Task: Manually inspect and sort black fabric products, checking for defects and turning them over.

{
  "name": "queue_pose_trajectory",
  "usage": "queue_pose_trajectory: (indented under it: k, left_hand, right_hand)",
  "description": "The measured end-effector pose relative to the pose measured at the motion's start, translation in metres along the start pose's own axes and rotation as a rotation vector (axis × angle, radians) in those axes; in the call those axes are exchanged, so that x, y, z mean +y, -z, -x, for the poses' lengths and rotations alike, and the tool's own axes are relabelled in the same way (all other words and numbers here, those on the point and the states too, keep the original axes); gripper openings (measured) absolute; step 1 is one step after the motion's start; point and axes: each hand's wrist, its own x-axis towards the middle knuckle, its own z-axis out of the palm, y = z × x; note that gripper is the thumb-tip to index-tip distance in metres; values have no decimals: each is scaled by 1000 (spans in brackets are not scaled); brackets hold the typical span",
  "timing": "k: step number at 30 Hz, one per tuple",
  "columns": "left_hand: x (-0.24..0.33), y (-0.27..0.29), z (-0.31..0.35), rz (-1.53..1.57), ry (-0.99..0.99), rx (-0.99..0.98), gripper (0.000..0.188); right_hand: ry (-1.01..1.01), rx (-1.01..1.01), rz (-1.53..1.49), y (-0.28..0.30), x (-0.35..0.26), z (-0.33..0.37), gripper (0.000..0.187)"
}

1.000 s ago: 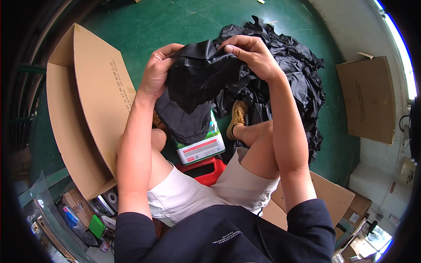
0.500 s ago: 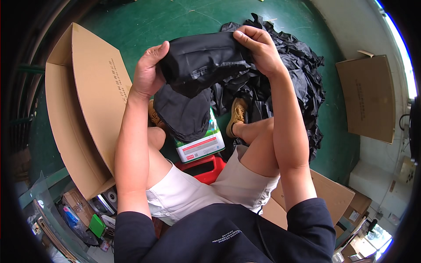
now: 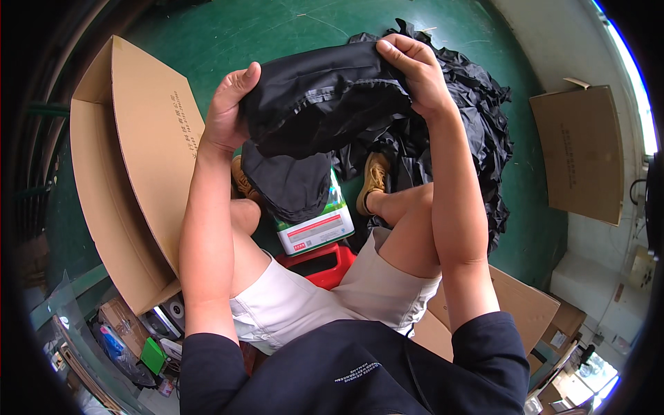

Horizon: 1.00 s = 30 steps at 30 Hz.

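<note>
Between my hands a black fabric piece (image 3: pixel 321 86) is stretched, with a pale-stitched seam and a hollow, pouch-like underside; I cannot make out its exact kind. My left hand (image 3: pixel 232 107) grips its left end, thumb up and fingers hidden behind the cloth. At the upper right end my right hand (image 3: pixel 415 72) pinches the edge under its thumb. Below the held piece, a flat stack of black fabric (image 3: pixel 294 183) lies on a white and green container (image 3: pixel 318 232) between my feet.
A large heap of black fabric (image 3: pixel 477 124) covers the floor beyond and right of my feet. An open cardboard box (image 3: pixel 155 138) stands at left. A cardboard piece (image 3: pixel 577 155) leans by the right wall. Near my shorts is a red plastic thing (image 3: pixel 335 266).
My hands have moved a little apart, spreading the black fabric wider. Its seam and hollow underside show more now. The right hand is slightly higher and further right.
</note>
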Motion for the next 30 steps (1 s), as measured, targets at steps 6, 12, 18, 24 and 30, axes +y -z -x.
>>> queue_pose_trajectory:
  k: [6, 12, 18, 24, 30]
  left_hand:
    - [4, 8, 2, 319, 10, -68, 48]
    - [6, 17, 3, 516, -157, -275, 57]
    - [2, 0, 2, 207, -251, 185, 54]
    - [0, 8, -2, 203, -234, 191, 52]
    - [4, 8, 4, 234, -241, 130, 58]
  right_hand:
    - [-22, 50, -137, 6, -1, 0, 18]
    - [-110, 305, -413, 8, 7, 0, 21]
    - [-203, 364, -457, 4, 9, -4, 27]
    - [-203, 384, -483, 10, 12, -6, 27]
    - [-225, 345, -542, 8, 19, -10, 27]
